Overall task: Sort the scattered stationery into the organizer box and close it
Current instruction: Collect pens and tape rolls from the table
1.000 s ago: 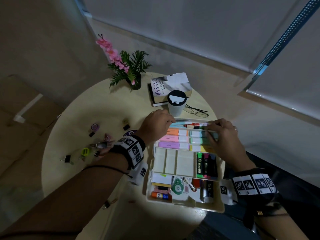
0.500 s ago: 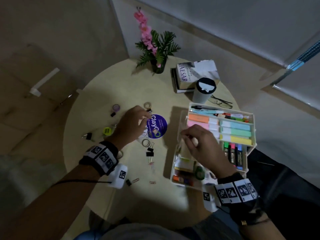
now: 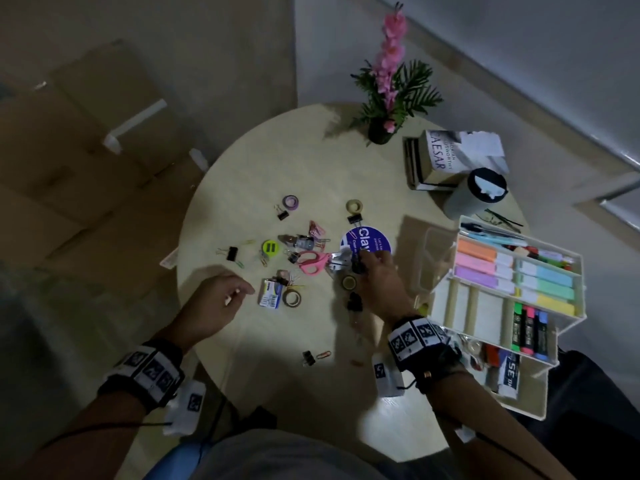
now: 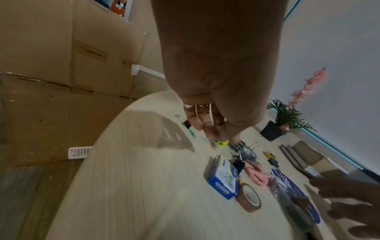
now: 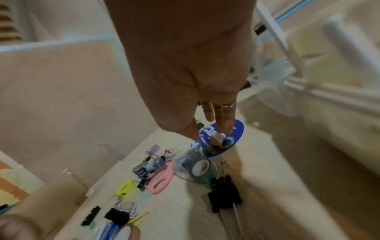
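The white organizer box (image 3: 485,317) stands open at the table's right, its trays holding highlighters and markers. Scattered left of it are pink scissors (image 3: 313,263), a blue staple box (image 3: 270,297), a brown tape roll (image 3: 292,298), black binder clips (image 3: 354,301) and paper clips. My right hand (image 3: 372,268) reaches down with straight fingers (image 5: 226,120) onto the round blue sticker (image 5: 232,134), beside a small black clip. My left hand (image 3: 225,299) hovers left of the staple box, its curled fingers (image 4: 203,123) pinching thin white wire loops, seemingly paper clips.
At the back of the round table stand a potted pink flower (image 3: 384,129), a book (image 3: 446,157), a lidded cup (image 3: 478,194) and glasses (image 3: 498,220). Cardboard boxes (image 3: 86,133) sit on the floor to the left. More clips (image 3: 308,357) lie near the front edge.
My right hand left the organizer box and moved left to the blue sticker. My left hand drew back from the sticker toward the table's near left. The head view swung left.
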Demonstrator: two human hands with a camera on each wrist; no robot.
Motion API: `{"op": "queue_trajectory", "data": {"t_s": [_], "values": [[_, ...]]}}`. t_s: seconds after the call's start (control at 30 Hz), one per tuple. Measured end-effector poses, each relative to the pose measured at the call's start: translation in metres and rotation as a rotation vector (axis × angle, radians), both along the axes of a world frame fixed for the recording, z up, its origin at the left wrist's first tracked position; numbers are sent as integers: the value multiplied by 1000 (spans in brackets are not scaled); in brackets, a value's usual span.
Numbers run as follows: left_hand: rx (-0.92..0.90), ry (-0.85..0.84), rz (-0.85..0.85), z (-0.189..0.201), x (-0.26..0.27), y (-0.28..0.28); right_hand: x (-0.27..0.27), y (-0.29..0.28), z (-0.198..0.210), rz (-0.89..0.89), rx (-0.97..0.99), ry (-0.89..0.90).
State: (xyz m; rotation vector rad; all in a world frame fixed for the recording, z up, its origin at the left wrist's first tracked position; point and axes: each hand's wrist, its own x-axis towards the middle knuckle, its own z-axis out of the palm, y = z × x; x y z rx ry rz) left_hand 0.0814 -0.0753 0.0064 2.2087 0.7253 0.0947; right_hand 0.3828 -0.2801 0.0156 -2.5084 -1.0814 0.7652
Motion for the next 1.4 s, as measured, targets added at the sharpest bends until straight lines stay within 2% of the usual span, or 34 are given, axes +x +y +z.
{"op": "queue_trajectory", "data": {"t_s": [0.27, 0.43, 0.53, 0.7, 0.9, 1.07, 1.23, 1.4], "values": [[1, -8, -28, -6, -9, 35, -7, 17, -20, -103, 76, -52], [-4, 6, -17, -9, 11, 46, -8, 8, -27, -192, 58, -71], [21, 42, -90, -13, 34, 42, -13, 4, -21, -231, 113, -75], [58, 126, -179, -11, 80, 23, -33, -5, 6, -317, 246, 66], [114, 389, -109, -5, 109, 8, -40, -32, 12, -322, 228, 161], [64, 456, -57, -1, 120, 5, -38, -55, 9, -416, 250, 285], [112, 423, -10, 1, 119, 0, -39, -67, 18, -447, 288, 357], [187, 304, 34, 1, 113, -13, -44, -86, 34, -374, 342, 371]]}}
